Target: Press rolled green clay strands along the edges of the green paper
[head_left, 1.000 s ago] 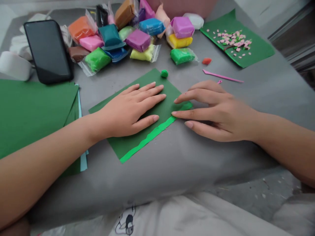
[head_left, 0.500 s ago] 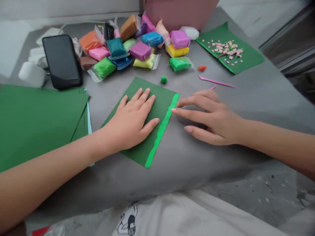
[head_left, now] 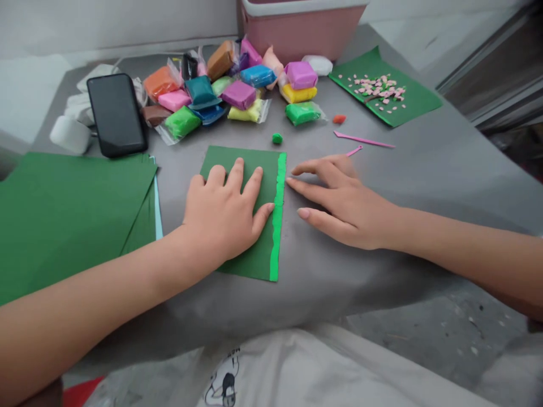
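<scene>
A dark green card [head_left: 254,260] lies on the grey table, partly covered by my left hand [head_left: 227,212], which rests on it with fingers spread. Along the card's right edge runs a bright green clay strip [head_left: 276,232], with my left thumb tip beside it. My right hand [head_left: 339,200] is on the table just right of the strip, holding nothing; its fingers are apart and the index fingertip is close to the card's edge. A small green clay lump [head_left: 277,138] sits beyond the card. Two pink modelling tools, one long [head_left: 365,139] and one partly hidden [head_left: 354,151], lie past my right hand.
Several wrapped clay packs [head_left: 238,94] are heaped at the back before a pink bin [head_left: 301,28]. A phone [head_left: 116,116] and a white charger [head_left: 70,134] lie left. Green sheets [head_left: 63,209] are stacked at left. A blossom-decorated green card [head_left: 407,110] and an orange clay bit [head_left: 339,119] are right.
The card has turned anticlockwise under my left hand, so the clay strip now runs nearly straight away from me. My right hand has shifted left, staying beside the strip. The view has moved slightly.
</scene>
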Available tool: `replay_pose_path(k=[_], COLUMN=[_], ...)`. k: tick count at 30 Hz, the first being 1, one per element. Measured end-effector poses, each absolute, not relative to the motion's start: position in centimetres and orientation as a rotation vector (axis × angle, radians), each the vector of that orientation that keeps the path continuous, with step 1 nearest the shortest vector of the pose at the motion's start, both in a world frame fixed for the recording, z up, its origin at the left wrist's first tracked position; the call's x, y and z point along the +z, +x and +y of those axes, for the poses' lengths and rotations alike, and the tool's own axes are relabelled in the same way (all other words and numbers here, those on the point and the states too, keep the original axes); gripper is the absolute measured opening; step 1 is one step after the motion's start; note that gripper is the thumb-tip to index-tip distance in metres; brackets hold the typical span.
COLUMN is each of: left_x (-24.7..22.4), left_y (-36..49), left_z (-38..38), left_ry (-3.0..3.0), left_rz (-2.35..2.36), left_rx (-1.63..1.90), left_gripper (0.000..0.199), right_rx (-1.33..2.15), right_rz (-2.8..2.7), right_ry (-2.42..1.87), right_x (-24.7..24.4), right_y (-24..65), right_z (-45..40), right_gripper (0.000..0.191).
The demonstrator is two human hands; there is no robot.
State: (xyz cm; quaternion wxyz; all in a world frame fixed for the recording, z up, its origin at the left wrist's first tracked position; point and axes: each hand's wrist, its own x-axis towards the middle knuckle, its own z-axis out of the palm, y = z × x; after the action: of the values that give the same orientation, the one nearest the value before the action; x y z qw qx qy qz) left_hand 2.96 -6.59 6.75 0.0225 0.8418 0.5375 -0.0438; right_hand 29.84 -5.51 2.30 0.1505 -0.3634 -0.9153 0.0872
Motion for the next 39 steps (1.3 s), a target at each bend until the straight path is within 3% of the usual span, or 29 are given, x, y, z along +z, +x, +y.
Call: replay_pose_path(k=[8,19,39], left_x=[6.1,4.6,4.2], left_y=[2.0,1.8,1.6], left_z=[-5.7,-5.2,-5.3], left_ry=[2.665,2.573,2.557], left_rz=[1.557,1.491,1.472], left_rx=[-0.061,-0.030,0.012], left_gripper=[0.079,0.082,0.084], right_rx=[0.407,0.283,0.236], right_rz=[-2.601,-2.470,-2.491], right_ry=[-1.064,-1.107,-0.962], right_x=[2.1,0.4,1.1], right_y=[28.8,28.0,28.9], right_z=[-6.4,-7.6,-8.8], right_gripper=[0.071,0.076,0.059])
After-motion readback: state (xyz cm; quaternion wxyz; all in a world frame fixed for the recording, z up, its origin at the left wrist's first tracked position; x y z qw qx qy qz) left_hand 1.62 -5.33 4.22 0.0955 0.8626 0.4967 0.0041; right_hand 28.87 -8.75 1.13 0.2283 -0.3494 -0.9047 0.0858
